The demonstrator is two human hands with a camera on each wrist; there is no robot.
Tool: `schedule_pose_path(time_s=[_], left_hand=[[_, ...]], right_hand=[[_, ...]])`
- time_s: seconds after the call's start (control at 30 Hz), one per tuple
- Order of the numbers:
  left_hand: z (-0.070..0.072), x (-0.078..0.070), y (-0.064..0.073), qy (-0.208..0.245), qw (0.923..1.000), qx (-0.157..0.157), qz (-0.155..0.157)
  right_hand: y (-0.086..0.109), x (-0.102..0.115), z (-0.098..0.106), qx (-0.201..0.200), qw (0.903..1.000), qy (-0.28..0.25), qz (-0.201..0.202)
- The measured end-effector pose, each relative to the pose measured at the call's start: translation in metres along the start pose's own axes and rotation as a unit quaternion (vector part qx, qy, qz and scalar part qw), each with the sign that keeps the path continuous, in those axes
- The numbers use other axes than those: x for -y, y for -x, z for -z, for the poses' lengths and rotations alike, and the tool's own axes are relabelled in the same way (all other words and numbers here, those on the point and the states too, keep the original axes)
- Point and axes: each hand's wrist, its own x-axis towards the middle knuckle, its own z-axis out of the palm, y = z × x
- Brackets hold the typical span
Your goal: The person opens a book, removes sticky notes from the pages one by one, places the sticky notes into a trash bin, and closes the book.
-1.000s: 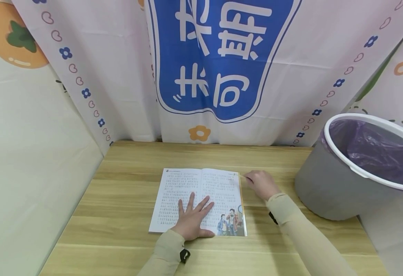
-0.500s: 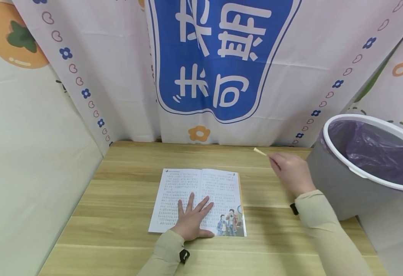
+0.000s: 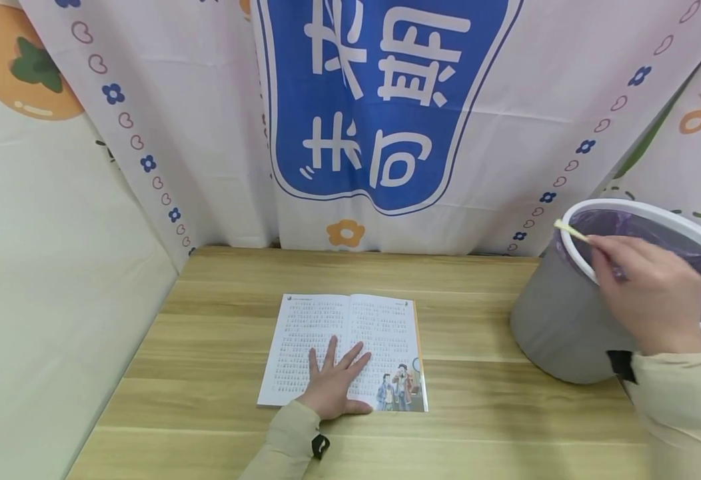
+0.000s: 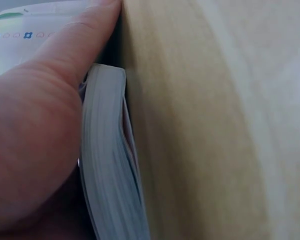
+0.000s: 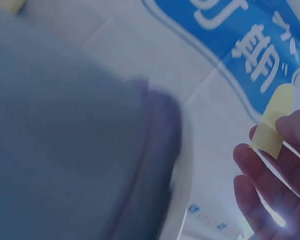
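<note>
An open book (image 3: 380,333) lies on the table, with printed text on both pages and a drawing of two figures at the lower right. My left hand (image 3: 334,390) rests on it near the centre fold, fingers spread; in the left wrist view the book's page edges (image 4: 107,145) show beside that hand. My right hand (image 3: 653,283) pinches a small pale yellow paper slip (image 3: 571,230) between thumb and fingers. The slip looks bent in the right wrist view. In the head view, this hand overlaps the near rim of a grey trash bin (image 3: 566,320).
A purple plastic liner (image 3: 605,223) lines the bin, which stands at the right side of the wooden table (image 3: 218,347). Printed cloth (image 3: 218,133) with a blue sign hangs behind the table, and more cloth closes off the left and right sides.
My right hand has carried the yellow paper slip away from the book's right edge, up and rightward to the bin's rim. My left hand and the book have stayed in place.
</note>
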Motion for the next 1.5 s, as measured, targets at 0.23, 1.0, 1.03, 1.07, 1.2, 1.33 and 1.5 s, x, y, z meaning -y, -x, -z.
schedule_pose_path(time_s=[0.23, 1.0, 1.03, 1.07, 1.2, 1.33, 1.5], left_hand=[[0.002, -0.001, 0.002, 0.003, 1.0000, 0.004, -0.004], [0.003, -0.002, 0.003, 0.002, 0.9999, -0.002, -0.010], [0.003, -0.002, 0.003, 0.002, 0.9999, -0.002, -0.011], [0.004, -0.002, 0.003, 0.002, 0.9999, -0.001, -0.010], [0.003, -0.001, 0.002, 0.000, 1.0000, 0.003, -0.006], [0.002, -0.001, 0.001, -0.002, 1.0000, 0.003, -0.005], [0.001, 0.000, 0.000, -0.005, 1.0000, 0.003, -0.005]], right_hand=[[0.017, -0.052, 0.022, -0.009, 0.9976, -0.043, -0.054], [0.044, -0.092, 0.021, 0.122, 0.9826, -0.008, -0.140], [0.044, -0.092, 0.021, 0.121, 0.9822, -0.006, -0.143], [0.045, -0.092, 0.020, 0.118, 0.9820, -0.009, -0.148], [0.048, -0.094, 0.018, 0.088, 0.9834, -0.030, -0.156], [0.048, -0.089, 0.017, 0.048, 0.9862, -0.050, -0.150], [0.039, -0.070, 0.020, -0.006, 0.9849, -0.073, -0.157]])
